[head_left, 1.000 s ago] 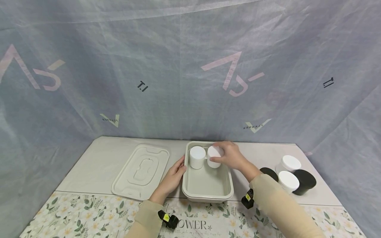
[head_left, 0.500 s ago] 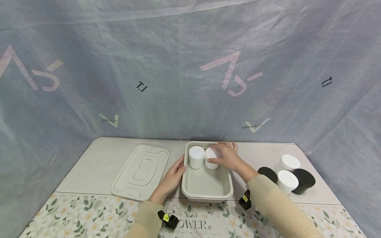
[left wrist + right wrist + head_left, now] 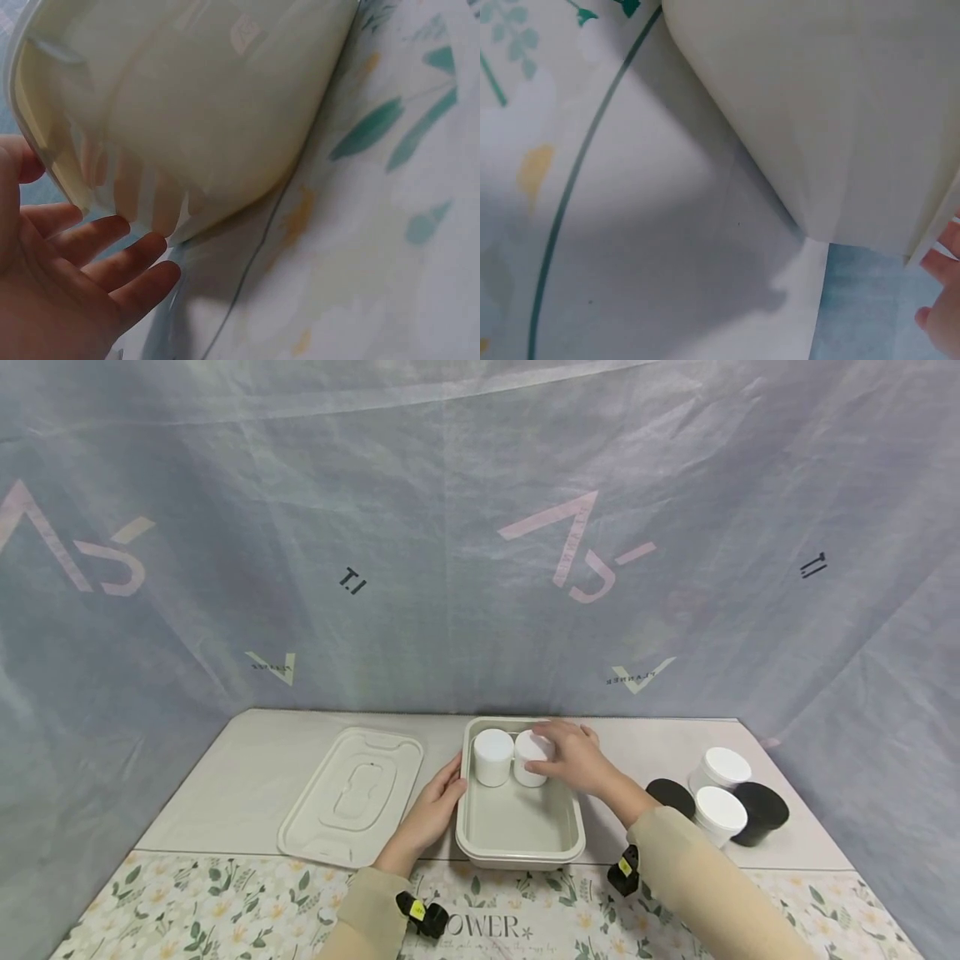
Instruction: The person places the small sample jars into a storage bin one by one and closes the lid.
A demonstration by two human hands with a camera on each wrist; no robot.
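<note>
On the pale table (image 3: 243,785) before me stands a deep, cream, rectangular plastic tub (image 3: 517,828), with a flat cream plastic lid (image 3: 352,797) at its nine o'clock. A left hand (image 3: 435,806) lays extended fingers along the tub's nine o'clock side, a right hand (image 3: 577,760) reaches in from two, and out at three stand two black round plastic jars (image 3: 761,810) and two white round plastic jars (image 3: 720,812). Inside, at one o'clock, the right thumb and finger pinch a white cylindrical plastic jar (image 3: 527,753), just beside its white twin (image 3: 492,764) at eleven.

Left hand (image 3: 79,277) beside pale tub (image 3: 217,112)
</note>
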